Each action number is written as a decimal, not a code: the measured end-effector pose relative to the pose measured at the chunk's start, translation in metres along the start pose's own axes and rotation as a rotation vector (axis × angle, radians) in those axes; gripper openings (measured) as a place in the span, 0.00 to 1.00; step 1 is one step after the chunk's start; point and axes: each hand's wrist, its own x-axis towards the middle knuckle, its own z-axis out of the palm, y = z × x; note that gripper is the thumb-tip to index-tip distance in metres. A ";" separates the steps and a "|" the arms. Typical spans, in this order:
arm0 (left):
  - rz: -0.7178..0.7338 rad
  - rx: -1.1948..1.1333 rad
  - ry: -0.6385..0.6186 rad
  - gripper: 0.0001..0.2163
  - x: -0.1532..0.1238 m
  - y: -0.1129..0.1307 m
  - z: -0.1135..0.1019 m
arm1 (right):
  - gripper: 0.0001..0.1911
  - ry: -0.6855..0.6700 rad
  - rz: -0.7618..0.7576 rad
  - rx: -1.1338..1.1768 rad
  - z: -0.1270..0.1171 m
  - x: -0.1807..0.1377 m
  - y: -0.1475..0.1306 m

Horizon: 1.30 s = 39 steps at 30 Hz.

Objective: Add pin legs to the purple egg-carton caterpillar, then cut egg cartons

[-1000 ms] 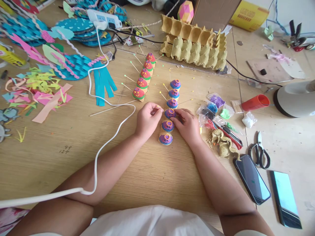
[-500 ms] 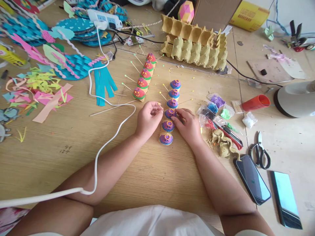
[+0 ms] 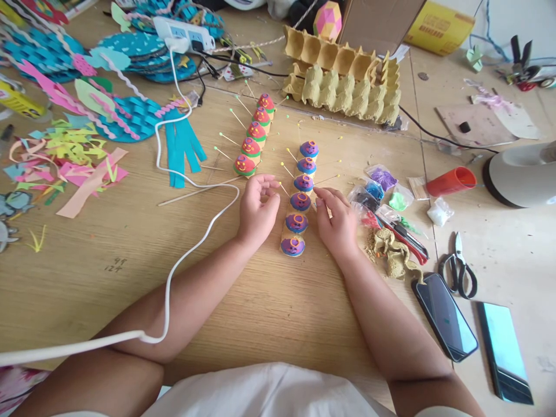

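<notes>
Head view — both hands flank a purple egg-carton caterpillar (image 3: 300, 200) lying mid-table.
The left hand (image 3: 257, 211) sits loosely curled, fingers apart and holding nothing; the right hand (image 3: 336, 223) pinches what looks like a thin pin near the fourth segment. Risk, as I judge it: a slanted push could tear the soft cup or prick a finger — the other pins (image 3: 284, 169) stand close.

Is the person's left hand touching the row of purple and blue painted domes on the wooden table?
Apart. In the head view, bare table shows between the left hand and the row of purple and blue painted domes.
</notes>
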 end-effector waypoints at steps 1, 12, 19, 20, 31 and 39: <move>0.000 -0.006 -0.001 0.16 0.000 0.000 0.000 | 0.17 0.010 -0.005 -0.005 -0.001 0.000 -0.001; 0.163 0.077 0.054 0.16 -0.007 0.006 -0.002 | 0.12 0.254 0.258 0.284 0.001 -0.003 -0.001; 0.467 0.230 0.013 0.12 -0.021 0.022 -0.006 | 0.11 0.246 0.429 0.489 -0.010 0.005 -0.013; 0.523 0.256 -0.008 0.12 -0.023 0.025 -0.007 | 0.13 0.233 0.438 0.500 -0.012 0.005 -0.016; 0.790 0.416 -0.142 0.07 -0.026 0.035 -0.010 | 0.23 -0.179 0.478 0.717 -0.028 -0.004 -0.053; 0.918 0.411 -0.135 0.03 -0.030 0.039 -0.007 | 0.24 -0.139 0.517 0.646 -0.035 -0.018 -0.057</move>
